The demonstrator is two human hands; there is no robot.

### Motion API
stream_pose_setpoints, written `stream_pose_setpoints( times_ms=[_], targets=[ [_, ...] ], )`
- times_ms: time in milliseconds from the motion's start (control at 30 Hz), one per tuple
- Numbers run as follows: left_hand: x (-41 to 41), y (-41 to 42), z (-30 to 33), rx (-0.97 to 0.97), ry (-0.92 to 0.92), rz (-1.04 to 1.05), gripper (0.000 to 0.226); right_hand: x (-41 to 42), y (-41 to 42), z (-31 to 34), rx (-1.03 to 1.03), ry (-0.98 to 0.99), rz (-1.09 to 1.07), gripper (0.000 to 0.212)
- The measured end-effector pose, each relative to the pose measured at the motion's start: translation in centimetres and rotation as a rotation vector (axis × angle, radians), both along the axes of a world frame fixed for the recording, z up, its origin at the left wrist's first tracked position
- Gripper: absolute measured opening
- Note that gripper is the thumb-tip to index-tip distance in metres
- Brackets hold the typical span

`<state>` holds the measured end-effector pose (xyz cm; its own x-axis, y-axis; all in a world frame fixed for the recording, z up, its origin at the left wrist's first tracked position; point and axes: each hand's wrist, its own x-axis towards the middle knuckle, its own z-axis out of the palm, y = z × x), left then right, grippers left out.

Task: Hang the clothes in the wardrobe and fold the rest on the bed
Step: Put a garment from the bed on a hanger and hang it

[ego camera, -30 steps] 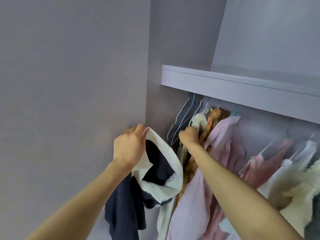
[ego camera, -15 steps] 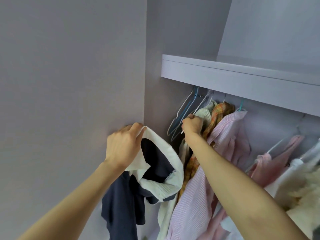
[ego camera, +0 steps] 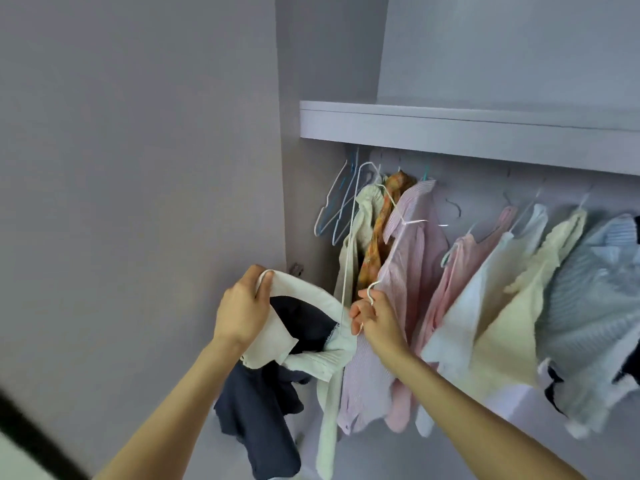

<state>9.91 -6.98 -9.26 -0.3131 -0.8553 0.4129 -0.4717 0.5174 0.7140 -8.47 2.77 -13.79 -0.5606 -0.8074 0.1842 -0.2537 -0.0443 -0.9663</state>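
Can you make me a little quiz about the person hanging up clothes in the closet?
1. True or false: the right hand holds a thin white wire hanger.
2. Which garment does the left hand grip?
A. the orange checked shirt
B. the navy garment with the wide white collar
C. the pale blue ribbed sweater
3. Fill in: the pink striped shirt hangs just to the ___ of the orange checked shirt.

Key: 1 true; 2 B; 3 right.
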Motion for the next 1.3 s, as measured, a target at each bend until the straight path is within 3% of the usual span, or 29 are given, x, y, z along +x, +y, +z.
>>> stream_pose_setpoints(
  times_ms=[133,233,333,400,467,500,600,733,867,1067,1133,1200,1300],
  targets=[
    [2.1,2.5,-1.2,0.065,0.008,-0.11,0.019,3.4,6.5,-3.4,-0.022,0.023,-0.016,0.021],
    [2.9,4.3,-1.9,0.103,-0.004,-0.146,0.021,5.1,10.5,-5.3,-0.034,-0.064,-0.047,0.027],
    [3.5,6.2,-2.3,0.118,-0.031,-0.176,0.024,4.3,12.7,-4.2,-0.14,-0.469,-0.139,0.047],
    [3.7,7.1,-2.5,0.122,-0.039,-0.182,0.024,2.8,13.6,-3.2,-0.18,-0.582,-0.256,0.032],
    [4.1,7.9,-2.6,0.117,-0.054,-0.184,0.026,1.3,14.6,-3.2,-0.05,-0.508,-0.405,0.009],
    [4.2,8.2,-2.7,0.12,-0.061,-0.189,0.026,0.9,15.1,-3.6,0.024,-0.428,-0.452,0.008],
    [4.4,9.2,-3.2,0.15,-0.076,-0.204,0.027,1.4,16.9,-5.2,0.126,-0.198,-0.436,0.018],
    [3.9,10.3,-3.8,0.195,-0.112,-0.236,0.025,2.3,18.4,-5.1,0.013,-0.015,-0.38,0.023],
    [2.8,11.3,-4.3,0.231,-0.118,-0.29,0.017,2.0,18.9,-3.9,-0.184,-0.034,-0.5,0.029],
    [2.1,11.7,-3.9,0.196,-0.108,-0.292,0.017,0.7,18.8,-1.8,-0.294,-0.297,-0.407,0.003],
    [2.0,11.7,-3.7,0.196,-0.118,-0.268,0.02,-0.1,18.6,-1.9,-0.226,-0.368,-0.448,0.017],
    [1.9,11.8,-3.7,0.202,-0.12,-0.237,0.024,-0.4,18.5,-2.2,-0.146,-0.318,-0.548,0.035],
    [1.5,11.8,-3.6,0.218,-0.128,-0.181,0.029,-0.4,18.4,-2.2,-0.155,-0.357,-0.626,0.046]
  ],
)
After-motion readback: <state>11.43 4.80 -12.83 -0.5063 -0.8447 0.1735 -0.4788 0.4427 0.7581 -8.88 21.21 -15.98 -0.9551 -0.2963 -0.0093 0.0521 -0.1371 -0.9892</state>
